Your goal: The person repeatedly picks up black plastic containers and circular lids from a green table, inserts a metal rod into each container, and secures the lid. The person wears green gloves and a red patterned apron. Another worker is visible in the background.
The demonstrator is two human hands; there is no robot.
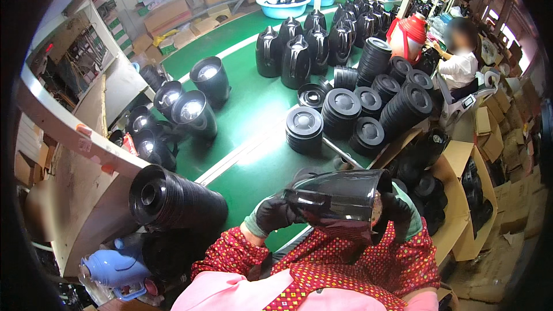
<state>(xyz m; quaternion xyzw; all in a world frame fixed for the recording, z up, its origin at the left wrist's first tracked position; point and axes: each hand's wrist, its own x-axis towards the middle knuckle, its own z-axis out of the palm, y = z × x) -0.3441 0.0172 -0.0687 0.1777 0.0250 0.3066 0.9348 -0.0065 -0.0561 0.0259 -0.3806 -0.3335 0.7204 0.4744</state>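
Between my two gloved hands, a glossy black vacuum-jug body (337,198) lies on its side in front of my chest. My left hand (275,214), in a black glove with a green cuff, is closed on its narrower left end. At the wide rim on the right, my right hand (401,210) grips the edge; some of its fingers are hidden. Just beyond the jug body, stacked round black lids (304,129) stand on the green table (253,158). A tilted stack of black ring-shaped parts (175,198) sits to the left of my left hand.
Finished-looking black jugs (296,60) stand in rows at the back. Open black shells (210,80) stand on the left, above a blue jug (115,270). A red-and-white jug (408,37) is near a seated co-worker (458,69). Cardboard boxes (461,219) holding black parts flank my right.
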